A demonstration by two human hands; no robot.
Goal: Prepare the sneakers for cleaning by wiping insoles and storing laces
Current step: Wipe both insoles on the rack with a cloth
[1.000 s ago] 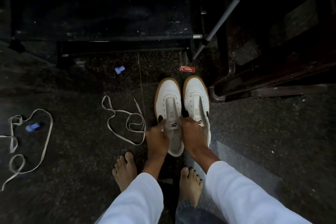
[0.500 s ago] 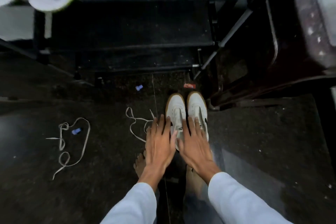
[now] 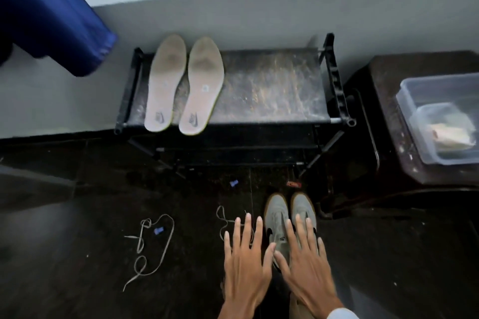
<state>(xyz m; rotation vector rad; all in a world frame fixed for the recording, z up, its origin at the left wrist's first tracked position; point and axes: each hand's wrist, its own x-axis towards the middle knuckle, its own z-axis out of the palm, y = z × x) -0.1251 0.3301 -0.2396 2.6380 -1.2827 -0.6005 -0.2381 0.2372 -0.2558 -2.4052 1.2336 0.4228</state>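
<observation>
Items as I see them from the head view:

1. Left hand point(image 3: 243, 264) and right hand point(image 3: 305, 264): both palm-down, fingers straight and spread, holding nothing.
2. Sneakers point(image 3: 278, 211): a pair side by side on the dark floor, under and just ahead of my right hand. Long axes run away from me, toes toward the rack. Heel ends are hidden by my right hand, and I cannot tell whether it touches them.
3. Insoles point(image 3: 166, 83): two, parallel, on the top shelf of the black rack point(image 3: 272, 85), well ahead and left of both hands. Toes point to the wall; heels overhang the front rail.
4. Near lace point(image 3: 222, 217): loose, at my left fingertips and partly behind them.
5. Far lace point(image 3: 153, 251): looped, well left of the left hand, around a blue clip point(image 3: 158, 230).
6. Clear tub point(image 3: 440, 116): on a dark cabinet point(image 3: 383, 142), ahead and right.
</observation>
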